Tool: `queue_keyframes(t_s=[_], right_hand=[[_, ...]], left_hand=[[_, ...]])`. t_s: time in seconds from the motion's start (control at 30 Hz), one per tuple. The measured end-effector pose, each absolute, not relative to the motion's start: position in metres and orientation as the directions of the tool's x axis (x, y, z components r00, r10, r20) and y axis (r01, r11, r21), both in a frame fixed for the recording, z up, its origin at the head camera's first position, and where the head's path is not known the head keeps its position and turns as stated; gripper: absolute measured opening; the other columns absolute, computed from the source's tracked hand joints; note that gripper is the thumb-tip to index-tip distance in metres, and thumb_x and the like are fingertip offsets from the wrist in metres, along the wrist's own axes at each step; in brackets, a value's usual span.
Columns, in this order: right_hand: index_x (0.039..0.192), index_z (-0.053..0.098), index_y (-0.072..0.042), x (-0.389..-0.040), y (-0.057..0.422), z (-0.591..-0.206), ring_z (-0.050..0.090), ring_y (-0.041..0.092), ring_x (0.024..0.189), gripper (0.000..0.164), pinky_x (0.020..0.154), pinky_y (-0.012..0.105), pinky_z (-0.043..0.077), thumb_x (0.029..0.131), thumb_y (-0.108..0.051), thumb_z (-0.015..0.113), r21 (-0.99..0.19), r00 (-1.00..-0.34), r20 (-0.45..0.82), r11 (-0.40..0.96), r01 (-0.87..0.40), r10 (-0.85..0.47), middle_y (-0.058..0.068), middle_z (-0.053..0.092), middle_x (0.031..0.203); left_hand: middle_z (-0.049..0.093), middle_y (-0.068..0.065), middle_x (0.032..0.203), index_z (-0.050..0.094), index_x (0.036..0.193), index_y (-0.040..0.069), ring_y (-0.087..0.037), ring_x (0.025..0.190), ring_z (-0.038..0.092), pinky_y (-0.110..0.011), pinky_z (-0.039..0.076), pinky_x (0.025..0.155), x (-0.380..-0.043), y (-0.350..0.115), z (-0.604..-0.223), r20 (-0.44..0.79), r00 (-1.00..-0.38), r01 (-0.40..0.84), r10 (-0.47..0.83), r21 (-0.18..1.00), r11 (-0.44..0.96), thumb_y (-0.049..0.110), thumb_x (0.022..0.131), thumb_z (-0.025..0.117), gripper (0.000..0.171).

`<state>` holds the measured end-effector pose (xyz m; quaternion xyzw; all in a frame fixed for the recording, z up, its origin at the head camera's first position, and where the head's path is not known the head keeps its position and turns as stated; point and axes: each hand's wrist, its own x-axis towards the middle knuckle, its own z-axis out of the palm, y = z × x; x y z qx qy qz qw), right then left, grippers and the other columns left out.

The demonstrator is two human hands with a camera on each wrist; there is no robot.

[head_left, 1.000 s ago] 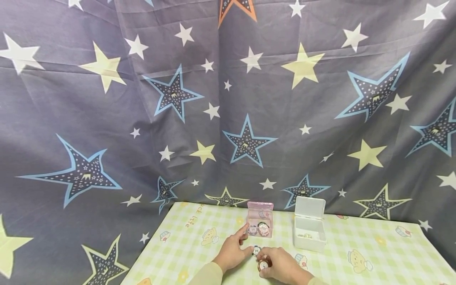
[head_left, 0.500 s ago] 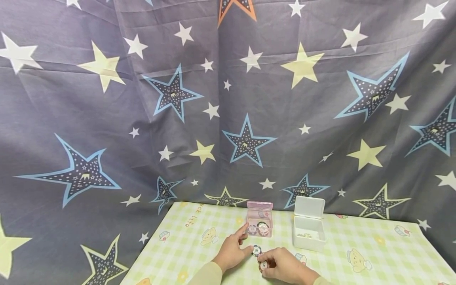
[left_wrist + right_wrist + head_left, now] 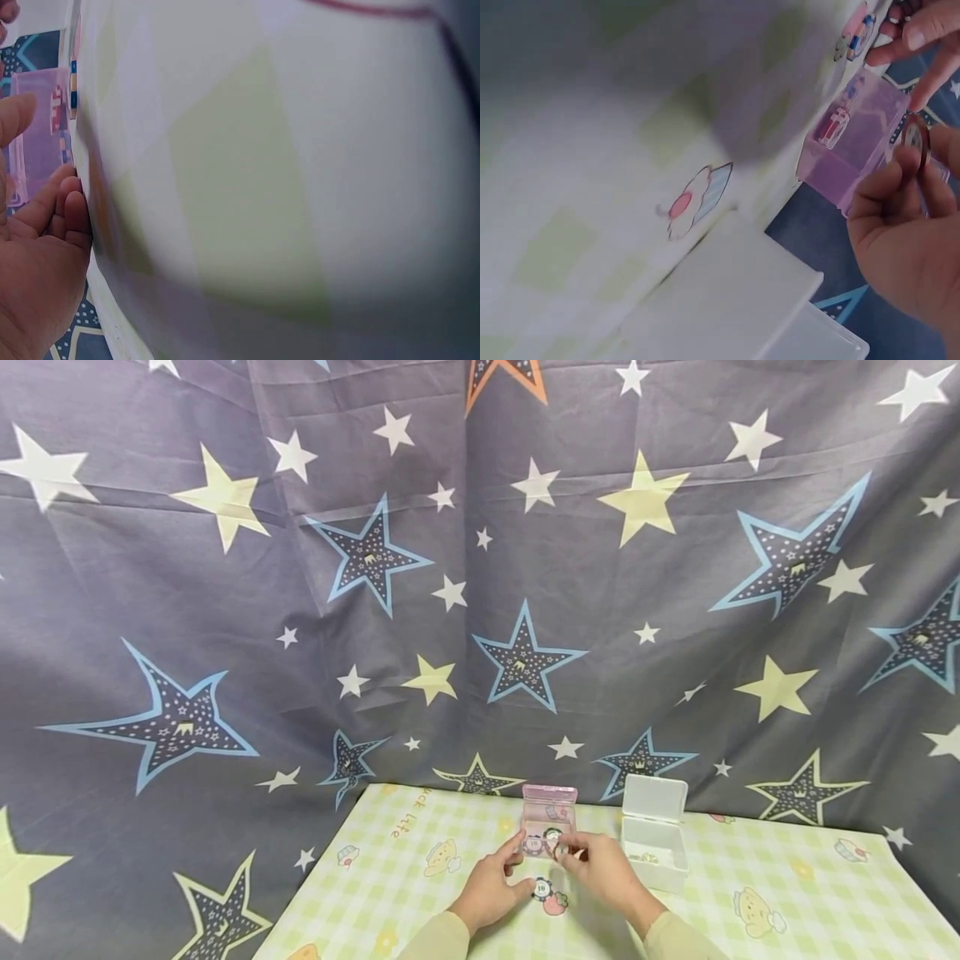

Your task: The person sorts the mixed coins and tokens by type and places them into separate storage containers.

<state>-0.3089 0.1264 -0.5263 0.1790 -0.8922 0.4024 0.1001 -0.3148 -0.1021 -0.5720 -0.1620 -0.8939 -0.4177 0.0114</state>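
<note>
My right hand (image 3: 606, 870) pinches a brown-red poker chip (image 3: 915, 141) between thumb and fingers, on edge above the open pink clear box (image 3: 866, 124). Poker chips, one marked 10 (image 3: 533, 844), lie inside that box, partly seen through its wall. My left hand (image 3: 486, 889) rests on the table with its index finger extended to the box's left side. Near the left thumb a dark-edged white poker chip (image 3: 542, 888) marked 10 lies flat on the cloth. In the left wrist view, the left fingers (image 3: 71, 206) bend loosely and hold nothing.
A white box (image 3: 655, 852) with its lid raised stands right of the pink one, with small yellowish pieces inside. The green checked cloth (image 3: 750, 860) has printed pictures, including a strawberry beside the loose chip. A grey star-patterned curtain (image 3: 420, 627) hangs behind the table.
My right hand has picked the brown-red poker chip up off the table near the other loose chip and carried it forward to the pink box. The left hand stays put.
</note>
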Motion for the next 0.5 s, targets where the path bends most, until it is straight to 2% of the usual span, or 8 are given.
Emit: queue_keyframes(t_s=[0.1, 0.2, 0.37, 0.5], right_hand=[[0.115, 0.079, 0.001, -0.318, 0.120, -0.527, 0.071, 0.014, 0.079, 0.026, 0.073, 0.026, 0.059, 0.089, -0.004, 0.077, -0.733, -0.945, 0.308, 0.607, -0.307, -0.107, 0.006, 0.079, 0.091], [0.116, 0.079, 0.002, -0.325, 0.114, -0.530, 0.073, 0.019, 0.083, 0.029, 0.076, 0.032, 0.061, 0.088, -0.004, 0.076, -0.740, -0.951, 0.307, 0.616, -0.269, -0.047, 0.009, 0.080, 0.094], [0.123, 0.076, 0.004, -0.330, 0.106, -0.532, 0.075, 0.023, 0.086, 0.034, 0.080, 0.039, 0.062, 0.090, -0.006, 0.076, -0.747, -0.955, 0.296, 0.616, -0.250, -0.029, 0.014, 0.081, 0.099], [0.133, 0.070, 0.006, -0.331, 0.103, -0.533, 0.076, 0.029, 0.091, 0.042, 0.086, 0.047, 0.062, 0.093, -0.008, 0.075, -0.754, -0.964, 0.257, 0.609, -0.245, -0.069, 0.019, 0.080, 0.111]], left_hand=[[0.077, -0.011, 0.132, 0.047, 0.162, 0.019, -0.017, 0.095, 0.062, -0.034, 0.052, 0.084, -0.314, -0.102, -0.571, 0.156, -0.947, 0.300, 0.281, 0.744, 0.597, 0.029, 0.088, 0.084, 0.083], [0.077, -0.011, 0.131, 0.047, 0.162, 0.020, -0.016, 0.094, 0.060, -0.032, 0.050, 0.083, -0.314, -0.102, -0.572, 0.153, -0.947, 0.297, 0.281, 0.746, 0.596, 0.028, 0.088, 0.084, 0.083], [0.077, -0.011, 0.131, 0.047, 0.163, 0.019, -0.014, 0.093, 0.059, -0.032, 0.050, 0.083, -0.314, -0.102, -0.571, 0.155, -0.948, 0.296, 0.278, 0.747, 0.595, 0.029, 0.089, 0.083, 0.083], [0.077, -0.010, 0.132, 0.046, 0.163, 0.019, -0.015, 0.094, 0.060, -0.032, 0.051, 0.084, -0.315, -0.102, -0.571, 0.152, -0.948, 0.297, 0.280, 0.742, 0.601, 0.030, 0.089, 0.083, 0.083]])
